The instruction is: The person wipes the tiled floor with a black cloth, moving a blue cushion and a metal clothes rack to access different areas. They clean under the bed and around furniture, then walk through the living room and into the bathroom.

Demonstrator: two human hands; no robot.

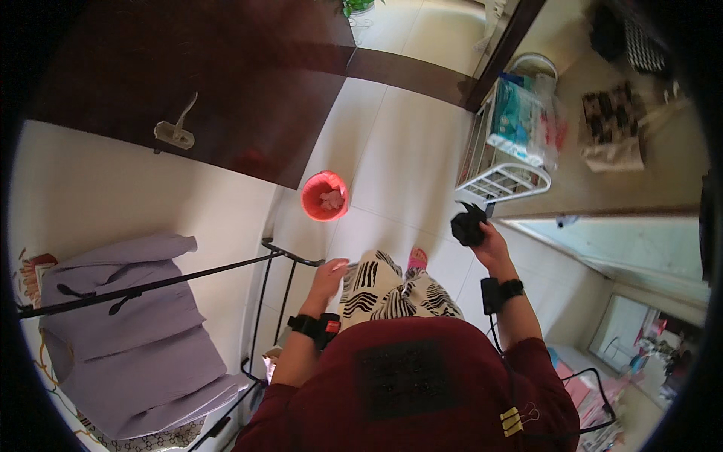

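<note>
Right hand: the right hand (489, 239) is being held raised in front of the body, fingers closing tightly around a crumpled black cloth (468, 224).
Black cloth: it is sitting bunched in the right fist, just below the white wire rack (503, 181).
Left hand: the left hand (329, 275) is hanging lower, fingers loosely curled and holding nothing, resting beside the black-and-white patterned garment (392, 290) at the person's front.
Wrists: a black strap device is showing on each wrist.
Clothes rail: a black metal rail (151, 285) is carrying a lilac garment (128, 339) at left, near the left hand.
Bin: a red round bin (324, 196) holding pale scraps is standing on the tiled floor, well apart from both hands.
Packages: a teal-and-white soft pack (514, 117) is standing upright on the wire rack; its print is too small to tell.
</note>
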